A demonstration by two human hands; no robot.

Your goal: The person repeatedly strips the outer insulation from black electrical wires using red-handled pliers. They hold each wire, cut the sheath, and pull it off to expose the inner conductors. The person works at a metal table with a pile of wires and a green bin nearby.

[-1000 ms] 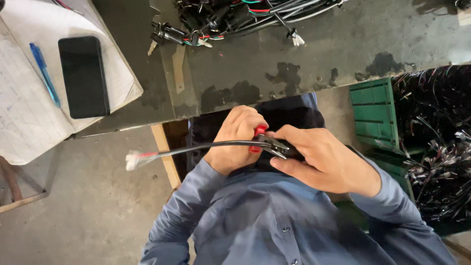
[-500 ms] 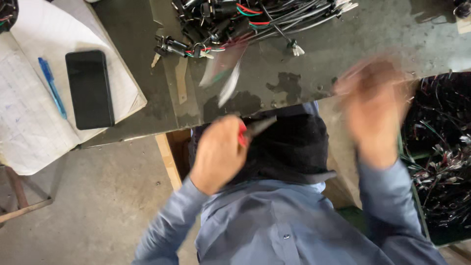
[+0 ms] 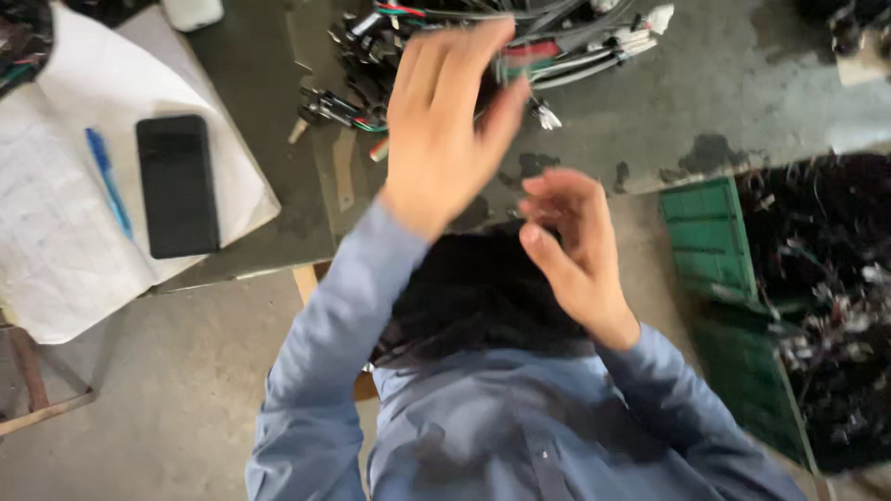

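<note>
Wire harness bundle [image 3: 520,42] lies at far edge of grey tabletop [image 3: 742,93]. Left hand [image 3: 445,121] blurred over it, fingers spread, whether touching cannot tell. Right hand [image 3: 571,246] lower, fingers loosely curled, empty. Phone [image 3: 176,186], blue pen [image 3: 109,181] on paper [image 3: 56,250] left.

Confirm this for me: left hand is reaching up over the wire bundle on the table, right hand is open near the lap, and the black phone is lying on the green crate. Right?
Not quite. The head view shows the black phone lying on the white paper sheets beside a blue pen, not on the green crate. The rest holds: the left hand is over the wire bundle, and the right hand is open near the lap.
</note>
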